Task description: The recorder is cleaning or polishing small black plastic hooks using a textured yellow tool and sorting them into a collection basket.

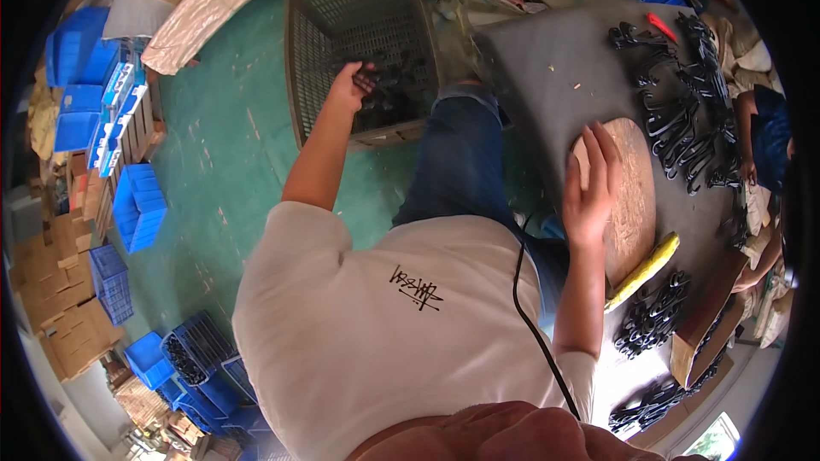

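Handful of small black plastic parts (376,84) gripped by left hand (350,85) down in tan basket (359,8), likely light, hard, easy to drop; right hand (591,183) flat, open on round wooden block (634,196).

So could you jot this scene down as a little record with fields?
left hand: left hand reaching into the grey mesh basket, fingers on the small black parts
right hand: right hand flat on the round wooden block
worktop: dark mat with rows of black hooked parts
beside block: yellow-handled tool
floor: green
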{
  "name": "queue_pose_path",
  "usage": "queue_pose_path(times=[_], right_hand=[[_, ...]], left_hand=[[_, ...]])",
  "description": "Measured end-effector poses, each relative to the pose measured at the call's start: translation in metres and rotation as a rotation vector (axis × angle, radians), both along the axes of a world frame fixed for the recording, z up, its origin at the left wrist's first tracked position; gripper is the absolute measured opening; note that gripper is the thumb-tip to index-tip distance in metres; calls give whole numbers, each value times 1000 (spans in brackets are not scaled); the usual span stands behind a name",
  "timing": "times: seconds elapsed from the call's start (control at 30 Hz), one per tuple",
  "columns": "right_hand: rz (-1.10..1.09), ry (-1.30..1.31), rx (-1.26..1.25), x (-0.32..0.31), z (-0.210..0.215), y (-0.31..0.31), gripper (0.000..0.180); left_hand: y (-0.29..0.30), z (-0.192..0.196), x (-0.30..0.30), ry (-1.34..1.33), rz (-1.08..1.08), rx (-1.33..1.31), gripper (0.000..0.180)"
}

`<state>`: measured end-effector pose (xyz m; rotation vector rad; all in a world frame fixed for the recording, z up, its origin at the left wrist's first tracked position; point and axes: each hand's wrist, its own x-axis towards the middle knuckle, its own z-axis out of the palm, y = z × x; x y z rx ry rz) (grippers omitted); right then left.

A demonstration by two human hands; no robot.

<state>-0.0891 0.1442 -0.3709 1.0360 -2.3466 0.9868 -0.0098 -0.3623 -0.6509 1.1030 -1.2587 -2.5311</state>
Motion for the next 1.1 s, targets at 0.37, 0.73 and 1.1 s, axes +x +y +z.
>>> queue_pose_path(times=[0.37, 0.73, 1.1], right_hand=[[-553, -91, 191, 68, 7, 144, 34], [-1323, -116, 34, 88, -17, 405, 33], [-1457, -590, 491, 41, -31, 468, 64]], left_hand=[[16, -120, 29, -250, -467, -598, 47], [26, -37, -79, -458, 35, -239, 60], [209, 210, -160, 426, -35, -772, 37]])
